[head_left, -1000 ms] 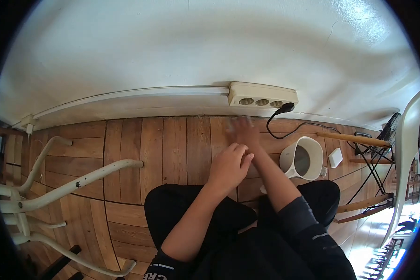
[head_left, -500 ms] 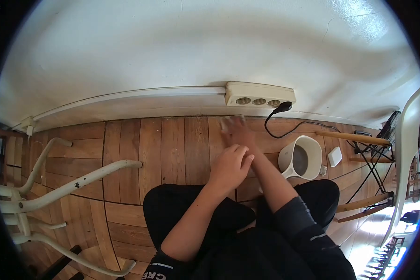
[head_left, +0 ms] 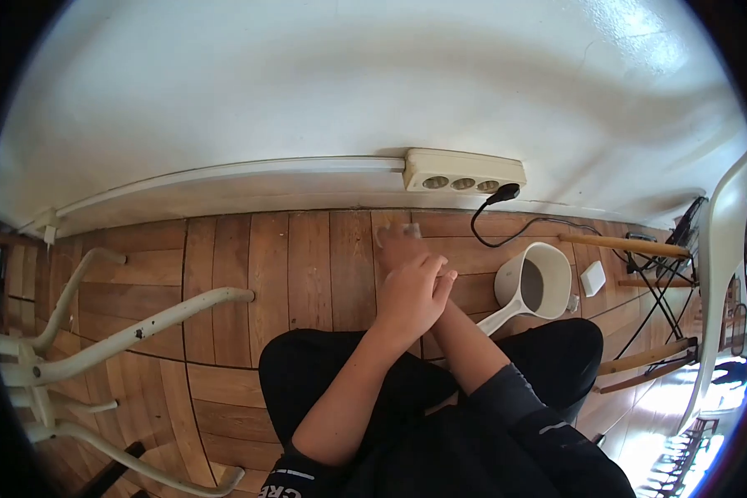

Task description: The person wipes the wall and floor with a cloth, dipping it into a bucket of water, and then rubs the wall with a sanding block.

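Observation:
My right hand [head_left: 401, 251] is blurred by motion and low over the wooden floor near the wall. A pale, crumpled cloth [head_left: 382, 236] shows at both sides of its fingers, mostly hidden under them. My left hand [head_left: 411, 299] crosses above the right wrist, its fingers drawn together and curled, with no object visible in them. To the right stands a cream plastic dipper [head_left: 559, 270] with greyish liquid inside. Its long handle [head_left: 500, 315] points toward my right forearm and knee.
A power strip [head_left: 465, 170] on the wall carries a black plug [head_left: 503, 194], its cord running right. White metal legs [head_left: 153, 324] stand at left. On the right are a white block [head_left: 593, 279] and a wood-and-wire stand [head_left: 627, 243].
My right hand and the cloth have shifted slightly left and toward me, away from the wall. My left hand stays over the right wrist. More of the dipper's handle now shows.

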The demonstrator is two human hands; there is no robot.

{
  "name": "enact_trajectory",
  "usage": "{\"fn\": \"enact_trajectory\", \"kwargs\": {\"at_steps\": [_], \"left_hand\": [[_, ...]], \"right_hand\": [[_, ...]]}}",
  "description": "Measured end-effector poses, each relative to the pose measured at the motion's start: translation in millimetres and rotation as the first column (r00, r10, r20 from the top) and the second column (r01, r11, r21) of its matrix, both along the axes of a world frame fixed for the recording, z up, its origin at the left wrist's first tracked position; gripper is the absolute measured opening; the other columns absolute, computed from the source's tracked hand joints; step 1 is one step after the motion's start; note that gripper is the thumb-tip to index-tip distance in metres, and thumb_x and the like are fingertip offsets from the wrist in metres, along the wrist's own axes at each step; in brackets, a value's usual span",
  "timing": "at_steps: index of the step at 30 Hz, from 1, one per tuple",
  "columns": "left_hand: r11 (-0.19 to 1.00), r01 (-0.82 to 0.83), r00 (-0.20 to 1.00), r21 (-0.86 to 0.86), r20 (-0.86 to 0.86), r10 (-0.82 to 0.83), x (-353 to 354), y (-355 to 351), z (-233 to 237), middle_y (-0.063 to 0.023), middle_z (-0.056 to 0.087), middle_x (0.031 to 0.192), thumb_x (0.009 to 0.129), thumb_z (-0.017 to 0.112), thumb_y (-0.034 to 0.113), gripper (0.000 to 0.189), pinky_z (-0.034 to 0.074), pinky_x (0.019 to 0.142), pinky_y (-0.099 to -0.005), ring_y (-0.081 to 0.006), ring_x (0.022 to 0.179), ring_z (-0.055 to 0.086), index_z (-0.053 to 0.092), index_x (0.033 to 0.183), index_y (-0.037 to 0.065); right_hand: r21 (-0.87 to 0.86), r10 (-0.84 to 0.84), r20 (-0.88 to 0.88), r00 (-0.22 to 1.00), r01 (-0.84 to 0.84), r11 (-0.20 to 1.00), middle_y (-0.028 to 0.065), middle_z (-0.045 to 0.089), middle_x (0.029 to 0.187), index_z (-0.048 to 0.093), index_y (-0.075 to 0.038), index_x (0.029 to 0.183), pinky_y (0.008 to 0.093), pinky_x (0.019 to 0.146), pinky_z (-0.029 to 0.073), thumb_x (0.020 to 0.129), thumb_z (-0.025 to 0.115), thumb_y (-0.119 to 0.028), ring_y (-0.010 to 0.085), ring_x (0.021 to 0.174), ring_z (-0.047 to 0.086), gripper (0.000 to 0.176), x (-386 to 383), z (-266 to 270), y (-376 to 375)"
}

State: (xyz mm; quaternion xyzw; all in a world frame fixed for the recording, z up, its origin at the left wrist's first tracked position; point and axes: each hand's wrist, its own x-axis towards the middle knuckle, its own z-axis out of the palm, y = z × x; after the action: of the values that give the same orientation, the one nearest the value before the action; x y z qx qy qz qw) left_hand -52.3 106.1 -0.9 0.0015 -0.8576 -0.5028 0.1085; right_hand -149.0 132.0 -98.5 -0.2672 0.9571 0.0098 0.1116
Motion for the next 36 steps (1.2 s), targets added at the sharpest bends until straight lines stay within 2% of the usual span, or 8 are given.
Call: {"fn": "enact_trajectory", "kwargs": {"at_steps": [7,9,10,13,15,18,31,36], "left_hand": [[0.998,-0.051,0.998,0.046,-0.040,0.053,3,-5,-5,-0.0151,0.062,0.086,0.085,0.058,0.016,0.019,0.048,0.066,-0.0340,-0.0278,0.079,0.061,0.059,0.094,-0.001],[0.997,-0.064,0.997,0.050,-0.034,0.065,3,-5,-2,-0.0149,0.062,0.086,0.085,0.059,0.015,0.019,0.048,0.066,-0.0336,-0.0274,0.079,0.061,0.059,0.094,-0.001],[0.996,-0.060,0.998,0.064,-0.021,0.061,2,-5,-1,-0.0146,0.061,0.085,0.085,0.059,0.015,0.018,0.048,0.066,-0.0334,-0.0270,0.078,0.061,0.059,0.094,-0.001],[0.997,-0.048,0.999,0.063,0.001,0.048,3,-5,-1,-0.0140,0.061,0.085,0.085,0.059,0.015,0.018,0.047,0.066,-0.0329,-0.0260,0.077,0.061,0.059,0.093,-0.001],[0.998,-0.044,0.999,0.052,0.008,0.044,2,-4,-1,-0.0138,0.062,0.085,0.085,0.059,0.015,0.018,0.047,0.066,-0.0326,-0.0253,0.077,0.061,0.059,0.093,-0.001],[0.996,-0.047,0.999,0.080,-0.007,0.048,3,-4,1,-0.0136,0.062,0.085,0.085,0.059,0.015,0.019,0.047,0.065,-0.0321,-0.0243,0.076,0.062,0.059,0.093,-0.002],[0.994,-0.039,0.999,0.105,0.034,0.035,3,-4,5,-0.0136,0.061,0.085,0.085,0.058,0.015,0.019,0.047,0.065,-0.0310,-0.0234,0.077,0.062,0.059,0.093,-0.003],[0.992,-0.021,0.998,0.127,0.060,0.014,2,-2,3,-0.0133,0.061,0.085,0.086,0.058,0.015,0.019,0.048,0.065,-0.0304,-0.0232,0.077,0.062,0.059,0.094,-0.002]], "right_hand": [[-0.212,0.026,-0.148,0.989,-0.057,0.976,0.0158,0.058,0.100,0.059,-0.012,0.105,0.0388,0.067,0.051,0.081,0.056,-0.014,0.0340,0.080,0.063,0.024,9,2,6],[-0.613,-0.359,0.342,0.868,0.496,0.615,0.0202,0.053,0.108,0.049,-0.008,0.115,0.0358,0.077,0.050,0.079,0.058,-0.015,0.0353,0.093,0.058,0.037,17,40,7],[-0.613,-0.358,0.344,0.868,0.497,0.614,0.0202,0.053,0.108,0.049,-0.008,0.115,0.0358,0.077,0.050,0.079,0.058,-0.015,0.0353,0.093,0.058,0.037,11,14,13],[-0.870,-0.161,0.484,0.860,0.492,0.013,0.0110,0.064,0.091,0.060,-0.009,0.100,0.0366,0.068,0.048,0.082,0.057,-0.020,0.0267,0.078,0.061,0.021,-13,-69,37],[-0.276,0.081,0.933,0.351,0.842,-0.464,0.0120,0.054,0.105,0.047,-0.011,0.110,0.0415,0.074,0.049,0.086,0.054,-0.022,0.0287,0.088,0.056,0.027,-30,-63,39],[-0.136,0.104,0.926,0.364,0.578,-0.805,0.0094,0.053,0.103,0.047,-0.010,0.108,0.0395,0.070,0.050,0.087,0.051,-0.021,0.0232,0.086,0.056,0.024,-42,-42,39],[-0.493,-0.335,0.851,0.405,0.391,-0.778,0.0172,0.053,0.117,0.045,0.007,0.117,0.0365,0.084,0.045,0.084,0.050,-0.008,0.0259,0.098,0.056,0.037,-90,-25,22],[-0.669,-0.524,0.741,0.420,0.527,-0.525,0.0197,0.058,0.108,0.050,0.008,0.111,0.0358,0.082,0.045,0.085,0.050,-0.010,0.0279,0.094,0.057,0.032,-91,-54,10]]}}
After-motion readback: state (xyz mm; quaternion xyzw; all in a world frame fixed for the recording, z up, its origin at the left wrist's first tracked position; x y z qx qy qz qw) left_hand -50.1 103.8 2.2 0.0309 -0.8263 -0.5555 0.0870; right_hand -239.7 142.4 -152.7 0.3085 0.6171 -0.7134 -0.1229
